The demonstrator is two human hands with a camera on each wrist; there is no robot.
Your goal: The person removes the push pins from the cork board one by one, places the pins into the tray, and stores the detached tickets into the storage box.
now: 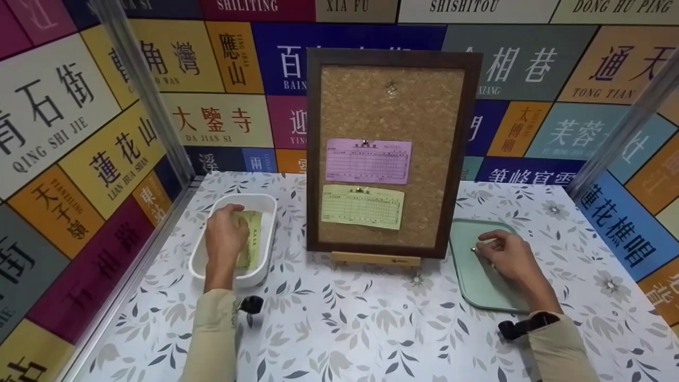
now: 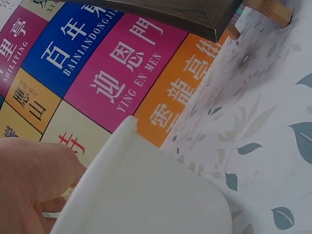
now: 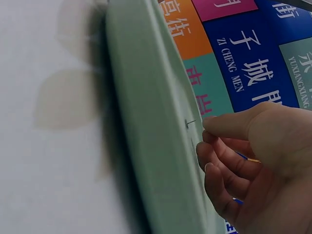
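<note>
My left hand reaches into a white plastic tub, fingers curled at a yellow-green printed slip. In the left wrist view, the tub wall hides most of the fingers; a pale edge shows between them. My right hand hovers over a pale green tray, fingers loosely bent and thumb near the index fingertip. A small silver pushpin lies just beyond those fingertips. In the right wrist view, a narrow gap separates the pushpin from the thumb.
A framed corkboard leans on a wooden stand between the hands. Pinned to it are a pink slip and a yellow-green slip; several pins cluster near its top. Sign-covered walls border the leaf-patterned table.
</note>
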